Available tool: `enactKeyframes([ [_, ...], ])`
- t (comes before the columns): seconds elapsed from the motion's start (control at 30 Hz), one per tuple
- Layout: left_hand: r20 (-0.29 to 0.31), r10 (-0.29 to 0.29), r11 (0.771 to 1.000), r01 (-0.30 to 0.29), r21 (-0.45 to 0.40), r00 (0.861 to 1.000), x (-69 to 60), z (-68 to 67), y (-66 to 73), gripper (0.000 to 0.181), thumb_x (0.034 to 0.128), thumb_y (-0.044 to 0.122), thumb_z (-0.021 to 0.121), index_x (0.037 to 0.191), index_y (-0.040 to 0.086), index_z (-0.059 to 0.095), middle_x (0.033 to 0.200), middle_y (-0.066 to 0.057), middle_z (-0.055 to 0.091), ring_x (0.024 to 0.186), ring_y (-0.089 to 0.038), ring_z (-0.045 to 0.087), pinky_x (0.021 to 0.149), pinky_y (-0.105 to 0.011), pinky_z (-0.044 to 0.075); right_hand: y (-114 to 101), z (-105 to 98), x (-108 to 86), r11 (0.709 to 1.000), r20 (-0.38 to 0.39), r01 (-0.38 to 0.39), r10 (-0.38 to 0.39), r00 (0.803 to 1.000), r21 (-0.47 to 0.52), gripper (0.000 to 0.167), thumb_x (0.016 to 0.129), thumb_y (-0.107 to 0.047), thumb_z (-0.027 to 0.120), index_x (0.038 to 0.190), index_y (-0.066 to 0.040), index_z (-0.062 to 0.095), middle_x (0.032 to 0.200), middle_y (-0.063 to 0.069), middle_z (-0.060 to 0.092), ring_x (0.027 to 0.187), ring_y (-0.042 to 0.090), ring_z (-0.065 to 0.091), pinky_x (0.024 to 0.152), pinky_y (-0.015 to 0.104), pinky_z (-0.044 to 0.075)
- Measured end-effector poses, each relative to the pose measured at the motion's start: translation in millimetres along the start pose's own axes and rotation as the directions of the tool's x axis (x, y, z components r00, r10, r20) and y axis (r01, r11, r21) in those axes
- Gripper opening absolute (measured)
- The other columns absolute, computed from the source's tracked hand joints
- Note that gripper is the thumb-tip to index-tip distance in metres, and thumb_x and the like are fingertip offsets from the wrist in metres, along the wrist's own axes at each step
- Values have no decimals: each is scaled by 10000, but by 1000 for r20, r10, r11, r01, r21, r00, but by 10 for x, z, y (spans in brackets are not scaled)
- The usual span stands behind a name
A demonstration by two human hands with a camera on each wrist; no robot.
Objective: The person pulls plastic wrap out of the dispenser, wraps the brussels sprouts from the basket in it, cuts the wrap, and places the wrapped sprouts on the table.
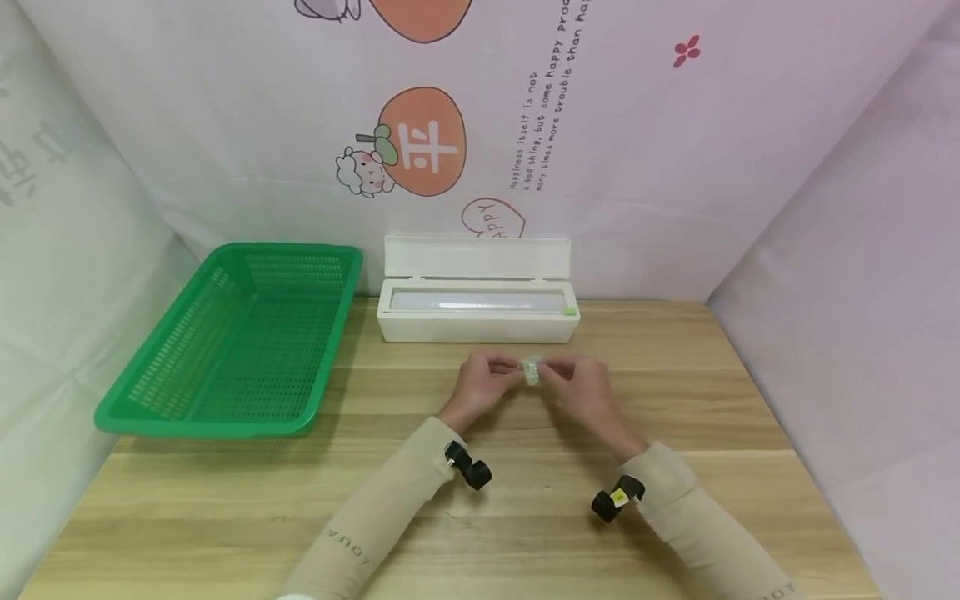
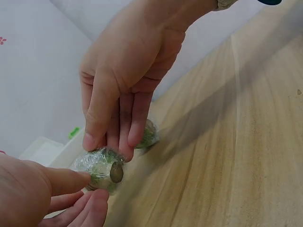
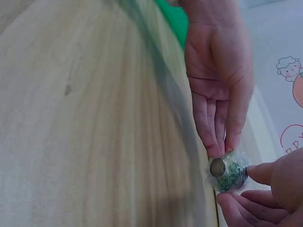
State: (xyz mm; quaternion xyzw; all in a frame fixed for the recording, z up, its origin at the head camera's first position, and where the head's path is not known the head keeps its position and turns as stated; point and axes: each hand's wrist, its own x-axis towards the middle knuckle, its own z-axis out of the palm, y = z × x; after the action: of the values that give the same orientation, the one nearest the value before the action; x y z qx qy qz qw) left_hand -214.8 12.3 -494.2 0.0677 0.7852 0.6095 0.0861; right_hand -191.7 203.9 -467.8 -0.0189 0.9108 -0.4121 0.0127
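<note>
Between my two hands, just in front of the white box, is a small bundle in clear plastic film [image 1: 532, 371]. Green bits and a brown oval spot show through the film of the bundle [image 3: 228, 171]. My left hand [image 1: 483, 387] pinches its left side between thumb and fingers. From the other side, my right hand [image 1: 585, 390] pinches it with thumb and fingertips. Behind the right hand in the left wrist view is a second film-wrapped green piece [image 2: 150, 135], partly hidden; whether it rests on the table I cannot tell.
A white film dispenser box [image 1: 480, 328] with its lid raised and a green slider [image 1: 570, 312] stands against the back curtain. At the left is a green perforated basket [image 1: 318, 400]. White curtains [image 1: 840, 333] bound the wooden table [image 1: 480, 550] at the back and sides.
</note>
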Motion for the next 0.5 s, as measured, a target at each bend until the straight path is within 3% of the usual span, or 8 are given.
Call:
enactKeyframes([
  [0.27,-12,13,996,-12,88,1000,24,91,-28,150,932,109,803,1075,67,792,1090,-114,806,977,-210,781,876,-294,653,68,57,12,998,-12,-6,6,1000,-56,262,1048,-244,675,1204,-56,769,1201,160,786,1065,263,762,807,337,647],
  [0.5,11,13,992,-15,123,1000,44,82,-36,176,962,178,782,1112,87,790,1130,-92,801,1010,-197,766,905,-314,645,91,57,33,998,-12,1,-2,1000,-68,275,1057,-250,659,1205,-45,765,1202,170,783,1043,268,760,797,347,641],
])
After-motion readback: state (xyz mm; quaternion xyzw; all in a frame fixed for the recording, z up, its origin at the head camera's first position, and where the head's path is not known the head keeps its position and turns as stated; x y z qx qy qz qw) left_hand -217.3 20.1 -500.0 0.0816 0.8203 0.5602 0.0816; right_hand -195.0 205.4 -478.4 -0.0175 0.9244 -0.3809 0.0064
